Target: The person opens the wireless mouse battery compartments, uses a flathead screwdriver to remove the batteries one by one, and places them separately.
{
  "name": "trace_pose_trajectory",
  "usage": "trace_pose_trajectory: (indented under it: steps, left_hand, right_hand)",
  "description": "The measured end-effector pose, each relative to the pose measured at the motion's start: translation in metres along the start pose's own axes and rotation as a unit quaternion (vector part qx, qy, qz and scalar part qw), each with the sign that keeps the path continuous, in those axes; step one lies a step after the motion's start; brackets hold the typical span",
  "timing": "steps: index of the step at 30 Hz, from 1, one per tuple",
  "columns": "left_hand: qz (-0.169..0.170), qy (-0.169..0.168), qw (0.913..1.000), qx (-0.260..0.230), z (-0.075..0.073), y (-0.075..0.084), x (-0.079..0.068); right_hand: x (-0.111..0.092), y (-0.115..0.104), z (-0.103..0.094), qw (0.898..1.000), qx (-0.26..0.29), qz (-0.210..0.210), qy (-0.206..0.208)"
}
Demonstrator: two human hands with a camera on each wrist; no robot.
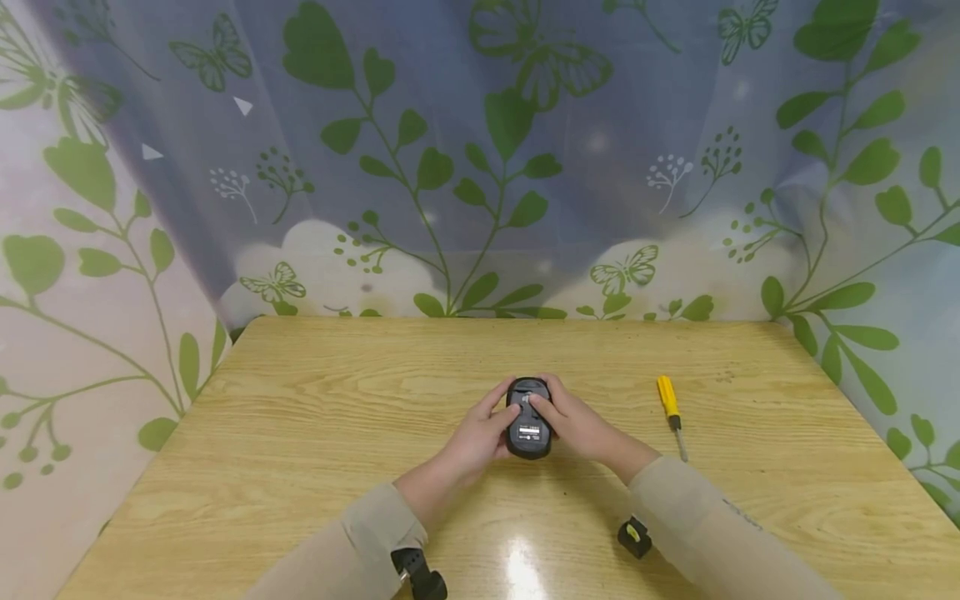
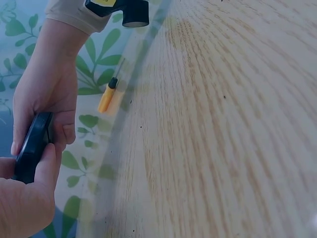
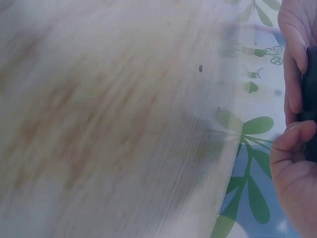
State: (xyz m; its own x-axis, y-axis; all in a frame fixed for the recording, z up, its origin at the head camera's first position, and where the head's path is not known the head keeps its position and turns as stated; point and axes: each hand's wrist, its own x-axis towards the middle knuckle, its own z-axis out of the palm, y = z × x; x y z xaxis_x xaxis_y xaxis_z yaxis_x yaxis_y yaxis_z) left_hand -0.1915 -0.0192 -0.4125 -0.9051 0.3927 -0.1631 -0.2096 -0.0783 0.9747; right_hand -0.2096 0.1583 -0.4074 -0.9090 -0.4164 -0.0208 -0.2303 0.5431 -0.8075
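Observation:
A black computer mouse [image 1: 528, 437] is held up over the table between both hands, its underside with a white label facing the head camera. My left hand [image 1: 474, 437] grips its left side, the thumb lying on the underside. From the right, my right hand [image 1: 581, 423] grips the other side, its thumb pressing on the underside near the upper middle. In the left wrist view the mouse [image 2: 33, 148] is seen edge-on between the fingers of both hands. Only a dark edge of the mouse [image 3: 310, 84] shows in the right wrist view.
A screwdriver [image 1: 669, 402] with a yellow handle lies on the wooden table [image 1: 337, 417], right of the hands. A patterned cloth [image 1: 450, 167] with leaves and butterflies hangs behind the table and along its sides. Black devices are strapped at both wrists.

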Motion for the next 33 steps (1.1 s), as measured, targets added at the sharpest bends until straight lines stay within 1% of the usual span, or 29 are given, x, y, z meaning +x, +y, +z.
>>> trace_pose_trajectory:
  steps: [4,7,15,24,33]
  left_hand:
    - [0.0,0.002,1.0,-0.003,0.0002,-0.0018,0.001]
    - [0.001,0.001,1.0,-0.007,0.0002,-0.003,0.0014]
    - [0.009,-0.006,0.9999,-0.002,-0.0003,-0.0043,0.0009]
    - [0.016,-0.008,0.9998,0.005,0.0001,-0.0027,-0.0001]
    - [0.01,-0.013,0.9998,0.011,-0.0003,-0.0015,-0.0025]
  right_hand:
    - [-0.0006,-0.001,-0.0001,1.0,-0.001,0.009,0.0]
    - [-0.0009,-0.0011,-0.001,1.0,-0.003,0.005,-0.001]
    - [-0.0008,-0.0019,-0.0019,1.0,0.004,0.013,0.002]
    - [-0.0005,-0.0013,-0.0038,1.0,0.013,0.012,-0.003]
    - [-0.0007,-0.0022,-0.0048,1.0,0.004,0.019,-0.001]
